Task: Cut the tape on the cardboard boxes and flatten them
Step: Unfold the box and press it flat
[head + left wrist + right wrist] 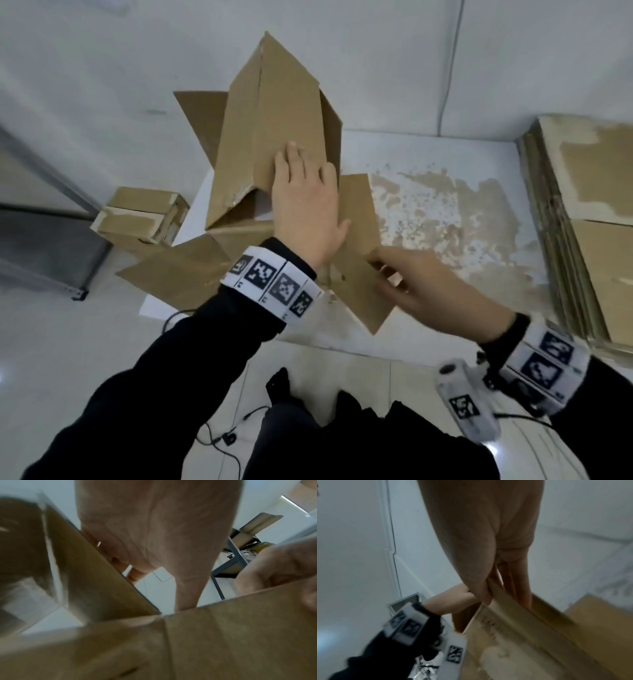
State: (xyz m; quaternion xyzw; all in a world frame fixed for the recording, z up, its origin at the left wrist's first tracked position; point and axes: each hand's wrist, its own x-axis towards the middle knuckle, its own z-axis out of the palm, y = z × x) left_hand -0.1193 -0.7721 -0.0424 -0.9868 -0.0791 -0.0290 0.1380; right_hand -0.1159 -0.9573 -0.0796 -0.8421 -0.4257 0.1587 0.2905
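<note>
An opened brown cardboard box (270, 113) stands half collapsed on a white table (428, 154), its flaps spread out. My left hand (305, 192) lies flat on the box's near panel with straight fingers pressing on it. My right hand (387, 274) pinches the edge of a long flap (359, 219) at the box's near right. In the right wrist view the thumb (481, 592) is on one side of that flap (530, 622) and the fingers are on the other. The left wrist view is blurred and shows my palm (154, 534) over brown cardboard (223, 635).
A stack of flattened cardboard (589, 212) lies at the table's right end. Two taped small boxes (140, 216) sit off the table's left edge, beside a metal rack (44, 240). Cables (219, 442) trail on the tiled floor near my feet.
</note>
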